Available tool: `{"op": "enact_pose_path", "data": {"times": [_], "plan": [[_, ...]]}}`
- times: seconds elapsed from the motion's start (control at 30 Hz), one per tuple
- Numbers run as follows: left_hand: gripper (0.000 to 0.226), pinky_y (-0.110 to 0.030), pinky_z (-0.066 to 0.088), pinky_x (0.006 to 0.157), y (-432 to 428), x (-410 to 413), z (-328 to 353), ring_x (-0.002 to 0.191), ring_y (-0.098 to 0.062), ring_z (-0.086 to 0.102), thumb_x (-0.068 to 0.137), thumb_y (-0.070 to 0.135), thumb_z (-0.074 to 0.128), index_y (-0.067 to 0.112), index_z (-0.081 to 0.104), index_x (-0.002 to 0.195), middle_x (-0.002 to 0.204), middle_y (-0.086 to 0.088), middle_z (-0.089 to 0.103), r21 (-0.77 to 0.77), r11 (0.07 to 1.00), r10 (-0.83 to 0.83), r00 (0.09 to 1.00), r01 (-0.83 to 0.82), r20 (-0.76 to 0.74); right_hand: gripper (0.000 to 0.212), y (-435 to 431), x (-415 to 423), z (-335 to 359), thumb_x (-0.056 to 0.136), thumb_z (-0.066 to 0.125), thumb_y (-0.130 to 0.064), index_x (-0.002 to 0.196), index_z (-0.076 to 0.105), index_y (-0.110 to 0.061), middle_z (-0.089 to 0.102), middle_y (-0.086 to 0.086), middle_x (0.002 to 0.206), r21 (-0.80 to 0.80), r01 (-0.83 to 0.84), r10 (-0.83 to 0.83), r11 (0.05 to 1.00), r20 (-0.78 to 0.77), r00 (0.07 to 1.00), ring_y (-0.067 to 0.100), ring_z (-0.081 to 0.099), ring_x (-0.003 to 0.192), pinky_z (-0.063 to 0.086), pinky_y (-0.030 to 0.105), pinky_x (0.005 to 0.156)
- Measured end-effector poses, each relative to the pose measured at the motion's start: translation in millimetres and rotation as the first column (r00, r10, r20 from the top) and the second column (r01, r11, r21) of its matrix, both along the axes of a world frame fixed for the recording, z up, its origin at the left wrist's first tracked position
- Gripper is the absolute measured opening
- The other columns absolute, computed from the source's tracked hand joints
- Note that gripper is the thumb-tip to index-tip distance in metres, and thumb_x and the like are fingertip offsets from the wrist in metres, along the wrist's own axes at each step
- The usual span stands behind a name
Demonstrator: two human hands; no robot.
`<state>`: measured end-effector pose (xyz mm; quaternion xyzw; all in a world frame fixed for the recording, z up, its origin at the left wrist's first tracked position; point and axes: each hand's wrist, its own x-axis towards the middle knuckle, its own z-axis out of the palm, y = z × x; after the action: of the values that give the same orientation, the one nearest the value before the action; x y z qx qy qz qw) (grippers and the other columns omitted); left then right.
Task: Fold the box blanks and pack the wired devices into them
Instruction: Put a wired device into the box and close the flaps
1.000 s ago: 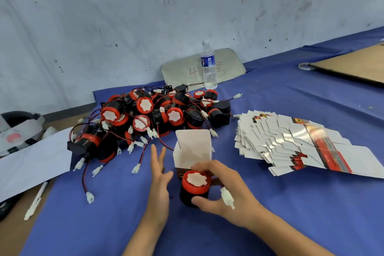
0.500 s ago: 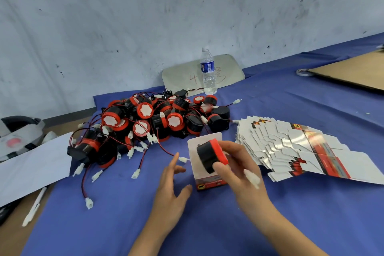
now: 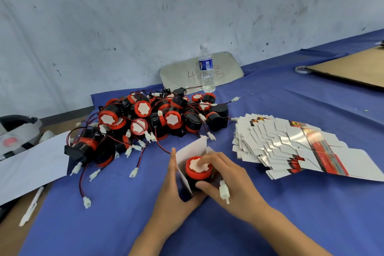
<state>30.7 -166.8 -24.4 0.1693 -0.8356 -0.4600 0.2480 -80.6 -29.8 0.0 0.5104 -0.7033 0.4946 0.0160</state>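
Head view
Device in hand: a black drum with a red cap and a white face (image 3: 199, 169) sat partly inside the folded box (image 3: 188, 162), cap upward, near the front of the worktop (image 3: 291, 214).
Right hand: the right hand (image 3: 232, 183) grasped the device, fingers resting on the white face and the thumb pressed low on the black body.
Left hand: the left hand (image 3: 174, 191) held the box from its left side and beneath, fingers lying along the white wall.
Plug: the device's white plug (image 3: 224, 191) lay over the right hand, not yet inside the box.
Device handling: it looked rigid and compact, probably with some weight; the body was the safe hold, as the thin wire would likely snag or strain if pulled.
Box handling: thin card, light, easily creased; best supported at the walls and the base while the drum went in.
Pile: more devices (image 3: 153, 122) lay tangled by red and black leads, well behind the hands.
Blanks: flat box blanks (image 3: 291, 147) lay fanned out to the right.
Other: a water bottle (image 3: 206, 70) stood by the wall.
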Motion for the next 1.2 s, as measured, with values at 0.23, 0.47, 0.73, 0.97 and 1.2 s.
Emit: {"op": "enact_pose_path", "data": {"times": [0.23,0.47,0.73,0.97,1.2], "plan": [[0.114,-0.015,0.053,0.081,8.3,0.5,-1.8,0.104,0.007,0.061,0.059,0.052,0.074,0.062,-0.005,0.141,0.119,0.041,0.053,-0.038,0.998,0.055,0.998,-0.056,-0.034,0.031,-2.0,7.9,-2.1,0.085,0.07,-0.033,0.107,0.06,-0.015,0.056,-0.011,0.122,-0.053,-0.028,0.024,0.998,-0.083,0.996,0.007,0.06,0.099,0.053,0.027,0.076],[0.114,-0.029,0.058,0.074,8.1,1.7,0.3,0.09,0.002,0.066,0.059,0.053,0.071,0.064,-0.01,0.139,0.108,0.036,0.059,-0.059,0.995,0.084,0.996,-0.086,-0.039,0.026,-8.1,11.1,-3.7,0.08,0.073,-0.028,0.097,0.062,-0.011,0.061,-0.005,0.123,-0.049,0.088,-0.097,0.995,-0.239,0.966,0.028,0.065,0.094,0.057,0.04,0.065],[0.104,-0.007,0.047,0.077,10.9,1.6,1.1,0.103,0.011,0.056,0.064,0.063,0.076,0.071,0.0,0.135,0.126,0.015,0.054,-0.138,0.984,0.11,0.993,-0.114,-0.04,0.016,-10.3,9.8,1.7,0.088,0.064,-0.024,0.078,0.07,-0.013,0.071,-0.004,0.088,0.015,0.126,-0.115,0.992,-0.322,0.94,0.02,0.066,0.071,0.054,0.034,0.057],[0.06,0.003,0.039,0.069,17.8,1.9,3.2,0.097,0.022,0.048,0.069,0.02,0.082,0.055,0.049,0.106,0.146,0.007,0.038,-0.456,0.878,0.122,0.989,-0.144,-0.078,0.016,-6.8,17.9,2.6,0.084,0.06,-0.025,0.078,0.073,-0.019,0.07,-0.004,0.091,-0.068,0.168,-0.181,0.983,-0.373,0.91,0.016,0.065,0.064,0.052,0.026,0.051],[0.032,-0.015,0.049,0.059,25.3,3.2,9.6,0.081,0.007,0.058,0.069,0.029,0.084,0.034,0.061,0.09,0.134,0.0,0.05,-0.431,0.884,0.174,0.983,-0.182,-0.058,0.006,-4.9,13.5,-0.4,0.086,0.066,-0.017,0.09,0.062,-0.016,0.059,-0.003,0.087,-0.314,0.236,-0.326,0.92,-0.279,0.903,0.013,0.053,0.055,0.047,0.026,0.044]]}}
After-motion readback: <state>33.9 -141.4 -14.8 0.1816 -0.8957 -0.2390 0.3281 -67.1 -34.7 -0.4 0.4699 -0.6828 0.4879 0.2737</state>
